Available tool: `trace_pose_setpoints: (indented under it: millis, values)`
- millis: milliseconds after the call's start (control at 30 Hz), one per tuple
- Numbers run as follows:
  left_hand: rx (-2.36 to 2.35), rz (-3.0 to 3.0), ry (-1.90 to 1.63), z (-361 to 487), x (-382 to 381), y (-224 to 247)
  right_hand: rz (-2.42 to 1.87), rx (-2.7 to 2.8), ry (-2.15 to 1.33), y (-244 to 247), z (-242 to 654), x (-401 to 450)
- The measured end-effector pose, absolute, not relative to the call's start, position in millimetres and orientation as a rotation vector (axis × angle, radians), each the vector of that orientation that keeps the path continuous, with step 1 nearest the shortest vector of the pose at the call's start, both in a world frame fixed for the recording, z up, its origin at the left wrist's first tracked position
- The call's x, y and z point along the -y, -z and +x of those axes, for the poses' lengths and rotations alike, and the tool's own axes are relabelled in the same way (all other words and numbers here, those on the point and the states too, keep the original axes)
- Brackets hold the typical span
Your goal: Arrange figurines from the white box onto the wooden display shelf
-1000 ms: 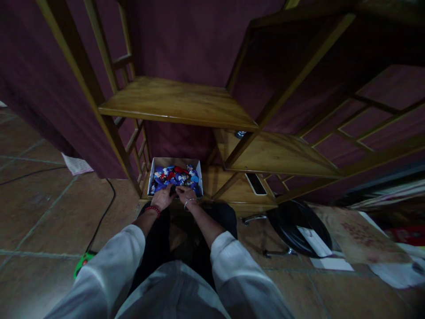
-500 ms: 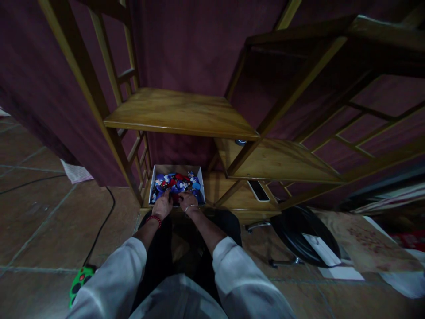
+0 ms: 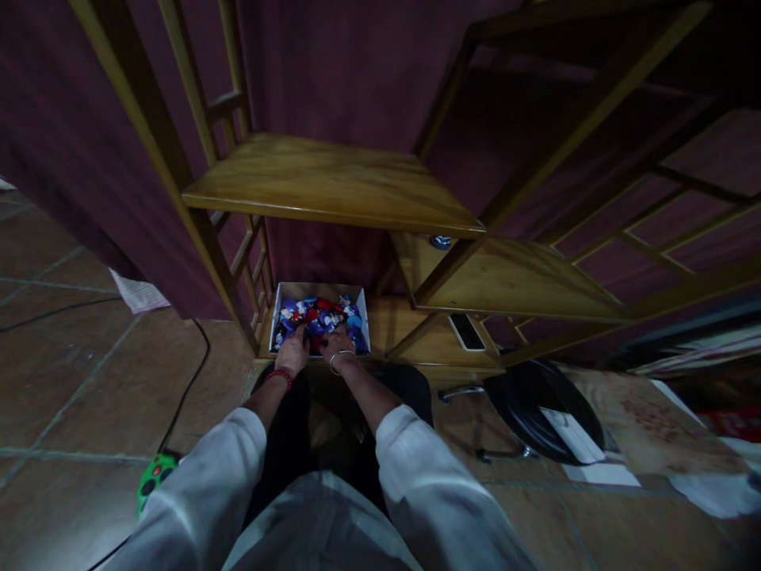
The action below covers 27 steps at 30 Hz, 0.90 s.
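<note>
A shallow white-edged box (image 3: 367, 321) sits on the low wooden shelf. Small blue, purple, red and white pieces (image 3: 322, 315) fill it; they are too small in the head view to name. My left hand (image 3: 292, 351), with a red beaded bracelet at the wrist, reaches over the box's near edge, fingers bent down among the pieces. Close beside it, my right hand (image 3: 337, 345), wearing a pale bangle, has its fingers curled in over the front of the box. Whatever lies between the fingertips of either hand is hidden.
A wooden shelf board (image 3: 333, 178) overhangs the box. To the right lie a phone (image 3: 467, 331) and, one level higher, a small round object (image 3: 441, 242). A black round stool (image 3: 547, 412) stands right of my knees. On the floor at left are a green controller-like object (image 3: 155, 478) and a black cable (image 3: 189, 388).
The whole view has shifted a little, so shelf and box sit slightly higher in the picture. Both hands stay at the box's front, their fingers among the pieces.
</note>
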State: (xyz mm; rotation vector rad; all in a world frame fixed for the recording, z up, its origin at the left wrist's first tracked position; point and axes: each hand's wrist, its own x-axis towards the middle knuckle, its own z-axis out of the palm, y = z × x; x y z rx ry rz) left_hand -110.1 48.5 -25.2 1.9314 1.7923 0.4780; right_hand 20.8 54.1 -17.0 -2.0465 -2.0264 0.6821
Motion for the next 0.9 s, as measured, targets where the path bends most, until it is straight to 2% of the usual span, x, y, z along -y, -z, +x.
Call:
trace_pose_setpoints:
  millis: [533, 900]
  values:
    - [-1.827, 1.991, -0.259, -109.6, -42.3, 12.1, -1.864, 1.875, -0.729, 37.3, 34.2, -46.6]
    - [-1.785, 2.001, -0.263, -112.3, -40.4, 15.2, -1.775, 1.909, -0.72, 44.5, 42.0, -49.1]
